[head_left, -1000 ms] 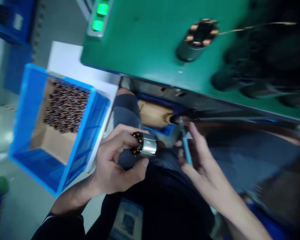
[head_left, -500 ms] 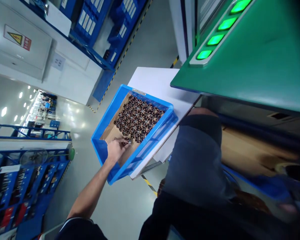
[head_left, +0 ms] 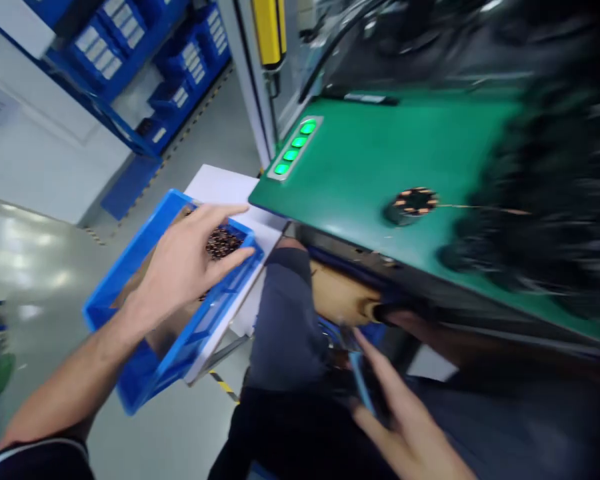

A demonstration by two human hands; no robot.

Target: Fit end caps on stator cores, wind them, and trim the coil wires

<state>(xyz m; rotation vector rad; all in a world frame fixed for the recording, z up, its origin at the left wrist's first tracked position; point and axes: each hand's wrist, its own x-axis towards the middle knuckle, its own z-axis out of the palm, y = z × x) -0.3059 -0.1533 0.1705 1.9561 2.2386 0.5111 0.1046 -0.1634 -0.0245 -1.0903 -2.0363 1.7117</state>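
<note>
My left hand is over the blue bin, thumb and fingers spread apart, with nothing between them. Under it, partly hidden, lie several small copper-and-dark wound parts. At the lower right, my right hand is curled round a slim blue-handled tool; motion blur hides its exact kind. On the green bench sits one round motor stator with copper windings, and a thin copper wire trails from it to the right. Neither hand touches it.
The bin rests on a white board left of the bench. Lit green buttons sit at the bench corner. A dark blurred heap covers the bench's right side. A cardboard surface shows below the bench, beside my leg.
My left hand has lifted from the part it was touching in the bin and opened. The view has swung right, showing more bench, the stator and my right hand with the tool.
</note>
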